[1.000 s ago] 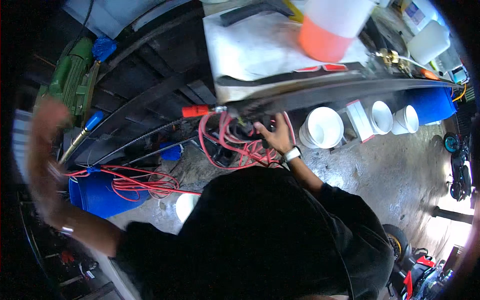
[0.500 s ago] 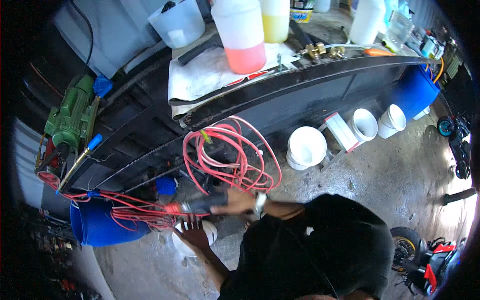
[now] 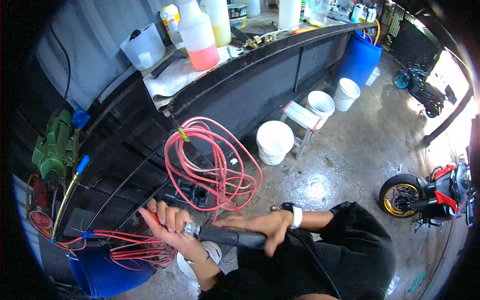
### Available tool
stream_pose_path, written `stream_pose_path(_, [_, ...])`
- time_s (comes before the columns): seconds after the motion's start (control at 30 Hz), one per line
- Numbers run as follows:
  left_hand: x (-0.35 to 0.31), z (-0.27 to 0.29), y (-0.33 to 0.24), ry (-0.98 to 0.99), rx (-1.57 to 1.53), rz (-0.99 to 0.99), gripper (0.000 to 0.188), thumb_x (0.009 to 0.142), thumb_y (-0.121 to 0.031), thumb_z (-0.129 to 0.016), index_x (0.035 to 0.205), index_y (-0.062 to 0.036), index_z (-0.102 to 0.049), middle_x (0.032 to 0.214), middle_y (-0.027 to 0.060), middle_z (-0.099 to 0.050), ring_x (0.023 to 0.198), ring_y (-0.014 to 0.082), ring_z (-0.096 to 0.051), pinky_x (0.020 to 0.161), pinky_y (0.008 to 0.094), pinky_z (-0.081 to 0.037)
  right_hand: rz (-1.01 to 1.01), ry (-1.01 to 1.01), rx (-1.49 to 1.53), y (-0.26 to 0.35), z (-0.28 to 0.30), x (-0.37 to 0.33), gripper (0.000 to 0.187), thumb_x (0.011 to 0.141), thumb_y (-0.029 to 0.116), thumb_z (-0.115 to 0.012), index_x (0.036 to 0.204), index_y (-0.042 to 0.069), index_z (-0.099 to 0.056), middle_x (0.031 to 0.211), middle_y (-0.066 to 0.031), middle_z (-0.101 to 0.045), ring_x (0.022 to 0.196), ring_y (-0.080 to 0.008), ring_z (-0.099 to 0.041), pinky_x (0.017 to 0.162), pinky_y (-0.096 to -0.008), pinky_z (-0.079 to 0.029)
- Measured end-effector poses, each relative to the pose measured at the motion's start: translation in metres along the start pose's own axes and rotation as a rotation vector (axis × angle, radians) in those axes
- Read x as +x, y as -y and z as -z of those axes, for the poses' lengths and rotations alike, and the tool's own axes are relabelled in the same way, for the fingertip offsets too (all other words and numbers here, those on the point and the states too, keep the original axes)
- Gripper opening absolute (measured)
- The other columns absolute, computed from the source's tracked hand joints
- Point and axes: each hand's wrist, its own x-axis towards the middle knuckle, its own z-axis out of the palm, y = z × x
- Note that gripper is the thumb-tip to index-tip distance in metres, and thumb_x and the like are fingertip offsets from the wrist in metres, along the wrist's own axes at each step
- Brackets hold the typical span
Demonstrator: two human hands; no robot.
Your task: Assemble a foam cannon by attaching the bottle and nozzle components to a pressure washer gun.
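A black cylindrical tool (image 3: 235, 237) with a metal collar lies across the front of my body. My left hand (image 3: 172, 225) is closed around its orange end, just left of the collar. Along the black barrel rests my right hand (image 3: 260, 225), its fingers stretched out flat on the far side and its thumb pointing down near the right end. Part of the tool's tip is hidden by my left fingers. Below my left wrist stands a white bucket (image 3: 186, 265), partly covered by my forearm. Coiled pink-red hose (image 3: 257, 175) hangs just beyond my hands.
A dark bench (image 3: 240, 75) with bottles, including one holding pink liquid (image 3: 204, 57), curves across the back. White buckets (image 3: 275, 140) and a small step stool (image 3: 303, 116) stand by it. Blue barrels (image 3: 361, 57), a green motor (image 3: 55, 145) and a motorcycle (image 3: 430, 192) surround the wet floor.
My left hand has come up from the white bucket and closed around the tool's orange end. My right hand has loosened and straightened its fingers along the barrel. The view has turned right.
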Motion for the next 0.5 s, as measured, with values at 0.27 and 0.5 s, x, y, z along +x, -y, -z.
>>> stream_pose_path(0.27, [-0.026,0.028,0.091,-0.298,1.092,0.391,0.015,0.087,-0.021,-0.06,0.084,-0.0116,-0.049,0.064,0.0008,-0.052,0.054,0.0089,-0.048,0.047,0.0214,-0.038,-0.627,-0.369,0.371,-0.028,-0.037,-0.022,0.049,0.096,0.044,-0.036,0.129,0.008,-0.035,0.088,-0.0031,-0.052,0.068,-0.0103,-0.051,0.065,-0.0246,-0.045])
stream_pose_path(0.5, [-0.014,0.028,0.166,0.247,0.985,0.702,0.019,0.09,-0.023,-0.056,0.082,-0.0087,-0.046,0.059,0.0019,-0.047,0.047,0.0108,-0.051,0.041,0.0239,-0.042,-0.45,-1.007,0.769,-0.002,-0.055,-0.072,0.035,0.095,0.046,-0.036,0.102,0.011,-0.041,0.078,-0.0073,-0.051,0.062,-0.0187,-0.054,0.06,-0.035,-0.051])
